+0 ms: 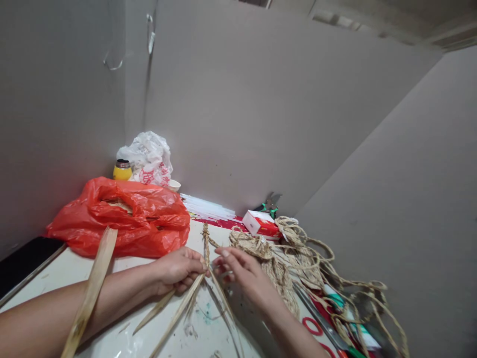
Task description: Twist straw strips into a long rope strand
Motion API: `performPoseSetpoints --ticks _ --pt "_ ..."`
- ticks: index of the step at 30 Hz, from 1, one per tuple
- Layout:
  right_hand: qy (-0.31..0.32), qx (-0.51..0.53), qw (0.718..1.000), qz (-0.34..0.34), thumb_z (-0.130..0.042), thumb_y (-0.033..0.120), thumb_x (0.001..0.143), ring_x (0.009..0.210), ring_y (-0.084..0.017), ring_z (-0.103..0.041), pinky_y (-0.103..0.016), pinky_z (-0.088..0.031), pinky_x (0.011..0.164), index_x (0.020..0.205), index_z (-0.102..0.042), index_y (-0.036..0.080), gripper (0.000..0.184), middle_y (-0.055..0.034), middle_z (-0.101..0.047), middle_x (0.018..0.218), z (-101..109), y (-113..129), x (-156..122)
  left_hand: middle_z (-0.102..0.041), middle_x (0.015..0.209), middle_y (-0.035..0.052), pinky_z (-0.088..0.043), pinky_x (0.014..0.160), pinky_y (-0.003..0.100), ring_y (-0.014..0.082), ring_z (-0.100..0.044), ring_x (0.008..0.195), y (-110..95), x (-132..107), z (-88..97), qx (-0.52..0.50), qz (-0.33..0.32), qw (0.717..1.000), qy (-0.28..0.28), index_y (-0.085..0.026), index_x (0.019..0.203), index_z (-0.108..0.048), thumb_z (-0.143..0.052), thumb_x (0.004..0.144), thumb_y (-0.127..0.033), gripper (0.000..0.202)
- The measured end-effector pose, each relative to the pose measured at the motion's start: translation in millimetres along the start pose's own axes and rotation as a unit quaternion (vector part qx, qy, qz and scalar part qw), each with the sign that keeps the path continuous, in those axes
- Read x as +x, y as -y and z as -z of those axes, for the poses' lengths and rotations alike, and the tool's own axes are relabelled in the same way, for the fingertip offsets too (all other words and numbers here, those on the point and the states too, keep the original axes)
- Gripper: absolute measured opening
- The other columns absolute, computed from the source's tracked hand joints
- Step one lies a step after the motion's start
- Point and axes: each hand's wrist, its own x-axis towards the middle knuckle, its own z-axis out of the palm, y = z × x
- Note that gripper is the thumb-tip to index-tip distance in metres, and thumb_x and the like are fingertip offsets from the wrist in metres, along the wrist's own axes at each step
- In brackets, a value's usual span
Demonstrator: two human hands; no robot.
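My left hand (178, 271) and my right hand (242, 273) meet at the near end of a thin braided straw cord (205, 241) that runs away from me across the white table (63, 271). Both hands pinch the loose flat straw strips (182, 308) that fan out toward me from the braid. One broad dry strip (93, 288) lies over my left forearm.
A red plastic bag (122, 216) sits at the back left, with a white bag (147, 156) and a yellow jar (122, 170) behind it. Coiled straw rope (298, 258), a red-and-white box (261, 223), green-handled pliers (270, 204) and white sticks (204, 206) lie at right. Grey walls enclose the corner.
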Motion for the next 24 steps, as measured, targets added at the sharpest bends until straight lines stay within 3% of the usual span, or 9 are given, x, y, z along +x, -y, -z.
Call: performPoseSetpoints --ticks 3,5,8,12,15,18,21,24 --pt "0.131 0.12 0.979 -0.098 -0.061 0.055 0.073 0.05 -0.011 -0.053 -0.022 -0.042 0.046 0.08 -0.056 0.016 0.04 -0.0012 -0.059 0.064 -12.0 -17.4 4.5 -0.031 0.04 -0.011 -0.005 0.035 0.021 0.0029 -0.012 0.034 -0.4 -0.6 0.1 0.015 -0.007 1.0 0.01 -0.018 0.063 -0.046 -0.063 0.066 -0.037 0.026" --pt "0.172 0.134 0.968 -0.123 -0.059 0.055 0.075 0.035 -0.006 -0.036 -0.018 -0.028 0.034 0.07 -0.052 0.016 0.039 0.0048 -0.048 0.049 -17.1 -24.3 3.4 -0.031 0.04 -0.011 -0.005 0.035 0.022 0.0031 -0.014 0.033 -0.2 -1.0 0.0 0.022 -0.005 1.0 0.001 -0.019 0.062 -0.043 -0.064 0.065 -0.039 0.029" --pt "0.17 0.077 0.974 -0.126 -0.058 0.055 0.076 0.033 -0.003 -0.018 -0.018 -0.011 0.031 0.062 -0.049 0.016 0.042 0.0095 -0.034 0.042 -14.1 -27.7 3.4 -0.027 0.038 -0.0109 -0.007 0.036 0.023 0.0042 -0.015 0.033 2.0 -0.6 0.4 0.066 -0.009 0.998 0.005 -0.018 0.061 -0.048 -0.061 0.068 -0.04 0.026" --pt "0.191 0.009 0.974 -0.119 -0.055 0.053 0.079 0.033 -0.003 -0.019 -0.02 -0.009 0.032 0.059 -0.054 0.015 0.043 0.0092 -0.031 0.04 -5.2 -29.6 8.5 -0.034 0.041 -0.008 -0.013 0.039 0.023 0.0045 -0.02 0.037 7.2 2.6 2.8 0.174 -0.051 0.983 -0.019 -0.013 0.065 -0.059 -0.055 0.071 -0.036 0.024" --pt "0.185 0.053 0.971 -0.138 -0.059 0.052 0.075 0.03 -0.003 -0.016 -0.021 -0.007 0.031 0.054 -0.046 0.017 0.043 0.0102 -0.031 0.037 -7.0 -30.3 8.8 -0.042 0.048 -0.0065 -0.019 0.042 0.021 0.0044 -0.027 0.043 6.6 2.8 4.1 0.234 -0.07 0.968 -0.063 -0.013 0.065 -0.058 -0.056 0.068 -0.03 0.018" --pt "0.158 0.115 0.969 -0.154 -0.063 0.052 0.07 0.029 -0.002 -0.014 -0.02 -0.006 0.031 0.054 -0.047 0.017 0.042 0.0107 -0.031 0.035 -15.2 -28.4 3.8 -0.039 0.044 -0.0071 -0.021 0.038 0.02 0.0054 -0.027 0.036 0.4 -1.5 0.8 0.206 -0.016 0.978 -0.039 -0.014 0.068 -0.057 -0.048 0.07 -0.028 0.016" --pt "0.125 0.177 0.962 -0.167 -0.067 0.051 0.065 0.029 -0.001 -0.013 -0.019 -0.006 0.031 0.058 -0.049 0.017 0.039 0.0118 -0.029 0.035 -23.6 -25.3 -2.7 -0.045 0.042 -0.0037 -0.032 0.035 0.022 0.0097 -0.038 0.031 -1.1 -5.3 -7.2 0.141 0.044 0.989 -0.009 -0.016 0.066 -0.052 -0.043 0.072 -0.028 0.016" --pt "0.107 0.225 0.95 -0.187 -0.07 0.049 0.062 0.031 0.0 -0.012 -0.017 -0.005 0.032 0.053 -0.039 0.019 0.044 0.0123 -0.027 0.035 -29.3 -22.6 -8.1 -0.054 0.048 0.0012 -0.04 0.036 0.027 0.0151 -0.049 0.034 10.4 -5.7 -16.2 0.121 0.034 0.992 -0.008 -0.016 0.072 -0.048 -0.039 0.077 -0.03 0.017"
